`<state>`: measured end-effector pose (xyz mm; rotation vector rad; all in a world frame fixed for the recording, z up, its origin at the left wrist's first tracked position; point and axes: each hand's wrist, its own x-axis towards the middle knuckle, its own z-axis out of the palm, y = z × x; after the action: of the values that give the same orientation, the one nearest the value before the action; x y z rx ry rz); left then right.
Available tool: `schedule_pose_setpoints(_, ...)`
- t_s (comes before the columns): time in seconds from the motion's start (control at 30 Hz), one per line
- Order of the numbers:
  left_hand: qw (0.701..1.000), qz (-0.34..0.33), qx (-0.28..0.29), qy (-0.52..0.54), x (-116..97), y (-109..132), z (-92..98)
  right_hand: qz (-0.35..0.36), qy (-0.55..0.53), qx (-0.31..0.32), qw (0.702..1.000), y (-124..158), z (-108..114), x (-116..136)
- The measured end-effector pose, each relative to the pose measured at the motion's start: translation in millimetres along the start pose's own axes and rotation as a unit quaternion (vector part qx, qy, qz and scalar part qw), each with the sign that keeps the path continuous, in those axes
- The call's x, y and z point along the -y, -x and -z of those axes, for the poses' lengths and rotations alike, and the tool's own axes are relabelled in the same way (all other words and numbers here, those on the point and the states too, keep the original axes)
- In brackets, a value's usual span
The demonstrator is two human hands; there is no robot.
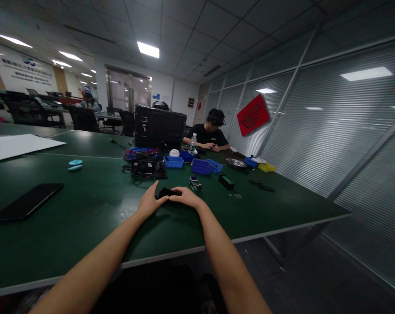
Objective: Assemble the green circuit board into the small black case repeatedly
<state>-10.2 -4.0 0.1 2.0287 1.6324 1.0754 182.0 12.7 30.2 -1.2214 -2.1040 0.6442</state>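
Between my hands, at the middle of the green table (95, 235), is a small dark black object (165, 192); its kind cannot be made out. My left hand (149, 202) grips its left side, with the thumb along the near edge and the fingers pointing away. From the right, my right hand (186, 197) holds it with fingers bent over the top. The two thumbs meet at the near side, and part of the object is covered by the fingers. Just beyond my right hand lies a small circuit-board device (195, 183).
Beyond my hands are a black power adapter with cables (144, 168), blue bins (173, 162), a black box (226, 182) and a monitor (159, 126). A black tablet-like slab (27, 201) lies left, near a light-blue case (75, 165). Another person (210, 133) sits across the table.
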Motion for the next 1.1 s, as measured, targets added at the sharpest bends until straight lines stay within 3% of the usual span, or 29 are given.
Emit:
schedule_pose_setpoints(0.03, 1.000, -0.006, 0.015, -0.001, -1.1, 0.5, 0.5, -0.005, -0.023, -0.029, 0.999, -0.1, 6.4, -4.5)
schedule_pose_setpoints(0.07, 0.999, -0.008, 0.032, 0.000, -2.1, 1.0, 0.9, -0.036, -0.021, -0.103, 0.994, 0.2, 13.8, -10.4)
schedule_pose_setpoints(0.13, 0.998, -0.007, 0.064, 0.000, -3.7, 2.1, 1.5, -0.153, 0.066, -0.262, 0.951, 1.9, 28.6, -24.9)
schedule_pose_setpoints(0.17, 0.997, -0.006, 0.074, -0.002, -4.2, 2.6, 1.7, -0.212, 0.123, -0.291, 0.925, 3.0, 34.2, -32.6)
schedule_pose_setpoints(0.23, 0.997, -0.009, 0.080, -0.012, -4.5, 3.4, 1.7, -0.282, 0.191, -0.272, 0.900, 4.4, 39.6, -45.6)
schedule_pose_setpoints(0.3, 0.997, -0.018, 0.074, -0.020, -4.0, 3.7, 1.5, -0.301, 0.217, -0.228, 0.900, 3.7, 36.8, -52.2)
schedule_pose_setpoints(0.4, 0.997, -0.031, 0.065, -0.022, -2.3, 3.6, 0.9, -0.269, 0.245, -0.207, 0.908, -0.7, 24.0, -49.2)
schedule_pose_setpoints(0.57, 0.997, -0.024, 0.065, -0.020, -1.9, 3.6, 1.0, -0.176, 0.231, -0.229, 0.929, -5.9, 11.7, -35.3)
schedule_pose_setpoints(0.67, 0.997, -0.013, 0.071, -0.012, -3.2, 3.9, 1.6, -0.195, 0.198, -0.237, 0.931, -5.3, 13.8, -36.1)
schedule_pose_setpoints(0.8, 0.997, -0.008, 0.073, -0.007, -4.1, 4.0, 1.7, -0.226, 0.206, -0.183, 0.934, -3.9, 13.6, -39.3)
schedule_pose_setpoints(1.1, 0.997, -0.003, 0.075, 0.002, -8.3, 5.3, 5.0, -0.101, 0.155, -0.172, 0.968, -4.9, 4.5, -26.7)
